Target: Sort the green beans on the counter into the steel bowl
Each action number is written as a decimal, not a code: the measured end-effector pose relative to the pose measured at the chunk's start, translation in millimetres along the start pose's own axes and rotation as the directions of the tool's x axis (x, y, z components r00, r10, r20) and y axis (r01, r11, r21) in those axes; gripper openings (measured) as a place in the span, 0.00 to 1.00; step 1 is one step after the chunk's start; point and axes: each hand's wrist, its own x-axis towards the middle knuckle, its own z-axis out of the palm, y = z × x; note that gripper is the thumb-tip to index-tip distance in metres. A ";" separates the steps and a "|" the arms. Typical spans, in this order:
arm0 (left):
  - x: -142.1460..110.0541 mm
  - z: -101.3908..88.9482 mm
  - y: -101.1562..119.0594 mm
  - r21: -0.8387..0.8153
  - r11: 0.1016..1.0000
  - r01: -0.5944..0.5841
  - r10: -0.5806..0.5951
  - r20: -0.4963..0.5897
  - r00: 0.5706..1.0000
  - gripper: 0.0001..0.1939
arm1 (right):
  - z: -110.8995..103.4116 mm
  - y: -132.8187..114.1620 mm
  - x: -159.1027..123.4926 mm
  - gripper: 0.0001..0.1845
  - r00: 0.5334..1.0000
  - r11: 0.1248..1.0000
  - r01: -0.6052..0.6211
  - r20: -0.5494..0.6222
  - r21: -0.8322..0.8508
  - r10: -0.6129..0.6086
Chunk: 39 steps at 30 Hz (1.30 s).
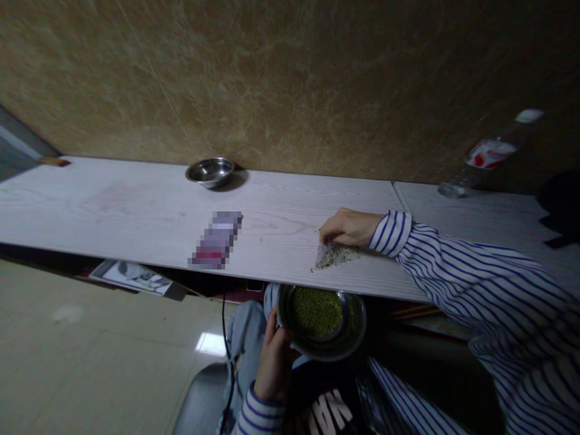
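My left hand [274,350] grips the left rim of a steel bowl [354,338], which sits tilted over my lap just below the shelf edge. Small green beans [317,311], mung beans by their look, cover much of its bottom. On the white wood-grain shelf, my right hand [339,226] is closed with fingers pointing down. A thin, pale see-through piece [321,254], plastic by its look, shows under its fingertips. Beside and below that hand lies a spread of greenish and dark bits [338,256]; whether some lie inside the plastic I cannot tell.
An empty steel bowl [211,173] stands by the wall on the shelf [113,199]. Left of centre lies a blurred-out flat object [217,240]. A clear bottle [489,154] with a white cap is at the right. Below are an open drawer [136,278] and a black cable [225,332].
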 end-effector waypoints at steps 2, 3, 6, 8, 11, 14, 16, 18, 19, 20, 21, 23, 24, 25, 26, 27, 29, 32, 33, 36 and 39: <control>-0.8 0.9 -0.2 0.006 1.000 -0.001 0.001 0.000 1.000 0.34 | 0.1 2.0 -3.3 0.13 1.000 1.000 0.016 -0.017 0.006 -0.016; -1.3 1.5 0.0 0.009 1.000 -0.002 0.002 -0.003 1.000 0.33 | 0.0 3.2 -4.9 0.13 0.999 1.000 0.023 -0.029 0.008 -0.023; -3.4 4.9 1.4 0.015 1.000 -0.003 0.004 -0.013 1.000 0.33 | -1.0 7.2 -10.7 0.12 0.995 0.999 0.041 -0.095 0.013 -0.039; -4.6 7.7 2.6 0.011 1.000 -0.007 0.007 -0.018 1.000 0.32 | -2.4 9.7 -15.5 0.13 0.986 0.999 0.046 -0.161 0.007 -0.045; -4.9 9.6 3.3 -0.001 1.000 -0.013 0.013 -0.029 1.000 0.32 | -4.1 10.3 -23.5 0.14 0.967 1.000 0.008 -0.256 -0.009 -0.010; -3.0 7.5 2.6 -0.005 1.000 0.000 0.000 -0.025 1.000 0.33 | -3.0 5.2 -29.3 0.14 0.926 0.991 -0.136 -0.357 -0.008 0.124; -1.4 5.2 1.9 0.005 1.000 0.013 -0.013 -0.023 1.000 0.34 | -0.4 -0.5 -30.7 0.15 0.878 0.967 -0.255 -0.418 0.001 0.232; -0.4 3.6 1.4 0.014 1.000 0.009 -0.008 -0.024 1.000 0.35 | 2.7 -6.8 -30.2 0.16 0.838 0.939 -0.345 -0.446 0.015 0.315; -0.1 3.0 1.2 0.014 1.000 -0.001 0.001 -0.025 1.000 0.36 | 4.2 -9.9 -29.5 0.16 0.825 0.927 -0.374 -0.449 0.023 0.344; 0.2 2.7 1.0 0.013 1.000 -0.010 0.010 -0.023 1.000 0.36 | 5.7 -13.0 -28.7 0.16 0.814 0.918 -0.396 -0.450 0.034 0.367; 0.4 2.5 0.8 0.012 1.000 -0.016 0.016 -0.023 1.000 0.36 | 7.1 -15.9 -27.9 0.16 0.802 0.910 -0.412 -0.454 0.049 0.388; 0.8 2.5 0.4 0.011 1.000 -0.015 0.015 -0.029 0.999 0.35 | 10.2 -21.9 -26.9 0.16 0.773 0.895 -0.434 -0.469 0.101 0.428; 1.0 2.5 0.1 0.009 1.000 -0.012 0.012 -0.032 0.999 0.35 | 12.1 -24.9 -26.7 0.18 0.755 0.888 -0.438 -0.478 0.142 0.449; 1.1 2.6 0.0 0.005 1.000 -0.010 0.010 -0.034 0.999 0.34 | 14.2 -28.1 -26.9 0.19 0.738 0.881 -0.435 -0.486 0.188 0.468; 1.2 2.7 -0.1 0.001 1.000 -0.010 0.010 -0.035 0.999 0.34 | 16.6 -31.3 -27.3 0.21 0.722 0.874 -0.428 -0.494 0.231 0.484; 1.1 2.8 0.0 -0.002 1.000 -0.010 0.010 -0.032 0.999 0.34 | 19.2 -34.5 -27.8 0.21 0.710 0.867 -0.423 -0.499 0.263 0.497; 0.7 3.0 0.6 -0.001 1.000 -0.004 0.004 -0.023 1.000 0.35 | 24.1 -40.7 -28.9 0.18 0.696 0.858 -0.426 -0.503 0.286 0.513; 0.0 2.6 2.1 0.005 1.000 0.008 -0.008 -0.015 1.000 0.37 | 29.7 -48.4 -29.2 0.12 0.686 0.852 -0.465 -0.510 0.241 0.519; 0.0 2.1 2.4 0.004 1.000 0.005 -0.005 -0.015 1.000 0.38 | 30.9 -50.4 -29.1 0.12 0.683 0.850 -0.478 -0.515 0.222 0.518; 1.0 -0.6 2.3 -0.002 1.000 -0.004 0.004 -0.015 1.000 0.39 | 33.2 -54.6 -28.3 0.11 0.684 0.846 -0.507 -0.520 0.167 0.512; 2.5 -3.3 1.1 -0.009 1.000 0.002 -0.002 -0.025 1.000 0.37 | 34.4 -56.4 -27.8 0.12 0.707 0.849 -0.514 -0.498 0.126 0.502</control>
